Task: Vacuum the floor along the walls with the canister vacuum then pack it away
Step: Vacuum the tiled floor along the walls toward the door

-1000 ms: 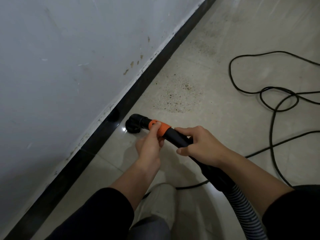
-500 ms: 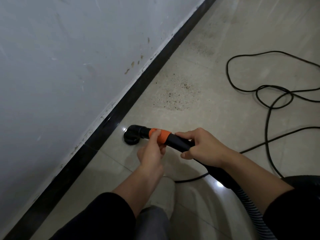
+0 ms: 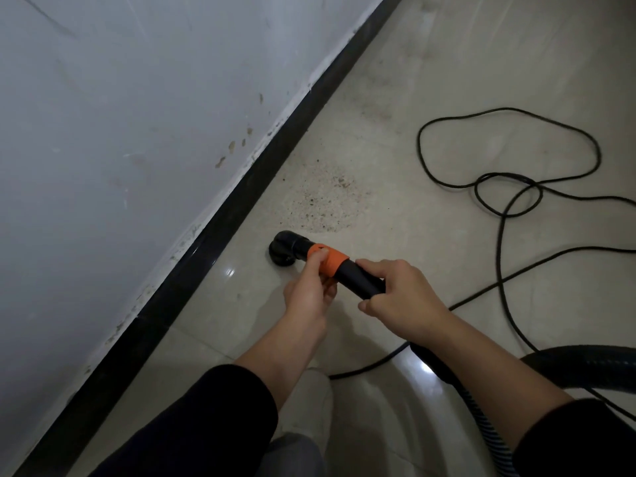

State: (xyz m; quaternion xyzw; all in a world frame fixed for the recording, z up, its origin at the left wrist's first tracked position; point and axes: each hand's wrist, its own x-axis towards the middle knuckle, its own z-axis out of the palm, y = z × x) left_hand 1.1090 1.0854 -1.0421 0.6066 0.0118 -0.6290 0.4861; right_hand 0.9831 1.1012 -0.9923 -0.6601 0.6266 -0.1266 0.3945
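The vacuum's black nozzle (image 3: 285, 248) sits on the tiled floor close to the black skirting board (image 3: 206, 232). Behind it runs an orange collar (image 3: 327, 259), then a black wand (image 3: 361, 282). My left hand (image 3: 311, 294) grips the orange collar, thumb on top. My right hand (image 3: 404, 299) holds the wand just behind it. The ribbed hose (image 3: 485, 425) trails back to the lower right under my right forearm. A patch of brown grit (image 3: 323, 197) lies on the floor just ahead of the nozzle.
The white wall (image 3: 120, 132) fills the left. A black power cord (image 3: 506, 197) loops over the floor at right and passes under my arms. A thick black hose section (image 3: 585, 368) curves in at the right edge. My light shoe (image 3: 309, 407) is below.
The nozzle has slid away from the skirting board and a little forward toward the grit patch. Both hands keep their hold, and the view has shifted slightly.
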